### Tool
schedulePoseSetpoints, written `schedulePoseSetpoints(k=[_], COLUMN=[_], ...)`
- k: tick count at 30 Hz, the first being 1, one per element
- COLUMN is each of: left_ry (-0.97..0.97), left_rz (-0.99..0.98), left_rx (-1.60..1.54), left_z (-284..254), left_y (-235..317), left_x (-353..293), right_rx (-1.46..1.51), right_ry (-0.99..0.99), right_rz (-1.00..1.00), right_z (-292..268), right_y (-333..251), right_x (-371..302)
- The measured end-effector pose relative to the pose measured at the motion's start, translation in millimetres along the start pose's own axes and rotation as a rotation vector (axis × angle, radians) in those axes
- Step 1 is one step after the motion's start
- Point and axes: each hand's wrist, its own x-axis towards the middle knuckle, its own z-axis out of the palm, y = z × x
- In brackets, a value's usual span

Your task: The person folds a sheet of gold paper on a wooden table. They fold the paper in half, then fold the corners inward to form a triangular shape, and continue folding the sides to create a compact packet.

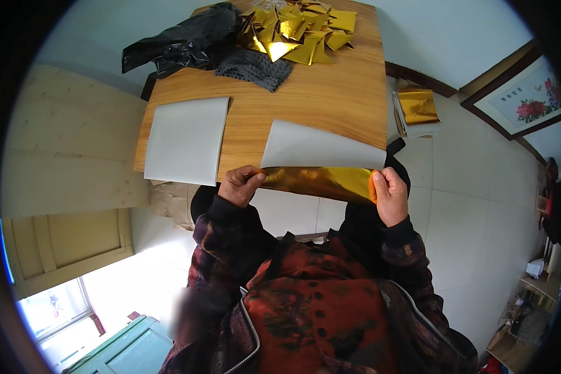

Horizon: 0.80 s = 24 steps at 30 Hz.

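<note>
My left hand (pixel 240 186) pinches the left end of a shiny gold foil sheet (pixel 318 179) at the table's near edge. Its right end is between the thumb and fingers of my right hand (pixel 391 196). The gold face shows as a long band stretched between both hands, over my lap. Right behind it, a pale grey-white sheet (pixel 315 146) lies on the wooden table (pixel 330 93); whether the two are one sheet turned over, I cannot tell. Another pale grey-white sheet or stack (pixel 187 140) lies at the table's left.
At the table's far end lie a heap of folded gold foil pieces (pixel 308 37), a black plastic bag (pixel 193 40) and a dark grey textured cloth (pixel 254 67). Right of the table, gold sheets (pixel 417 106) rest on a low stack. Brown paper (pixel 170 204) sits below the left edge.
</note>
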Motion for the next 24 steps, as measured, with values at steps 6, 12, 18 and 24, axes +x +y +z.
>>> schedulePoseSetpoints(k=[6,12,18,24], left_ry=[0.182,0.248,0.307,0.289], left_rz=[0.209,0.234,0.365,0.310], left_rx=[0.322,-0.202,-0.091,-0.102], left_z=[8,18,16,27], left_y=[-2,-11,-14,-13], left_x=[-15,-10,-6,-9], right_rx=[-0.063,0.021,0.000,0.065], right_ry=[-0.031,-0.061,-0.082,-0.155], right_rz=[-0.171,-0.151,-0.107,-0.064], right_z=[4,12,4,-13], right_y=[-9,-20,-25,-18], right_x=[10,40,30,-12])
